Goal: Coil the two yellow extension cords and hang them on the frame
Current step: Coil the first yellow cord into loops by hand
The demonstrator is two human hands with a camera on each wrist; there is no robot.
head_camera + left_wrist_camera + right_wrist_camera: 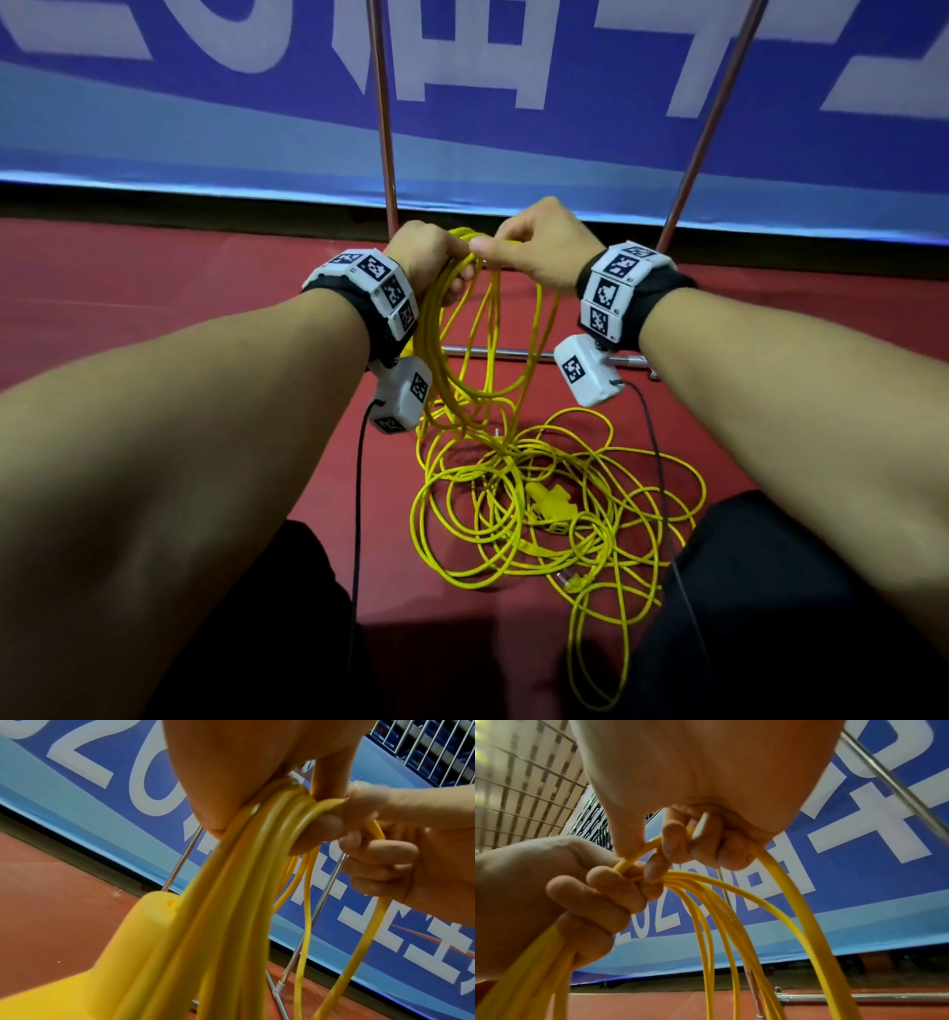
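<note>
My left hand (434,264) grips a bundle of several hanging loops of yellow extension cord (464,334), held above the red floor. My right hand (534,246) pinches one more strand of the same cord right beside the left fist. In the left wrist view the loops (246,882) run down past a yellow socket block (144,943). In the right wrist view the pinched strand (777,870) arcs down from my fingers. The remaining cord (554,503) lies tangled on the floor with a yellow socket (552,501) and a plug (572,580). The metal frame (382,118) stands just behind my hands.
A blue banner with white letters (513,128) runs along the back. The frame's second upright (714,113) and low crossbar (493,352) sit near my hands. Black sensor cables (358,514) hang from both wrists. My dark-clad knees (770,591) flank the floor tangle.
</note>
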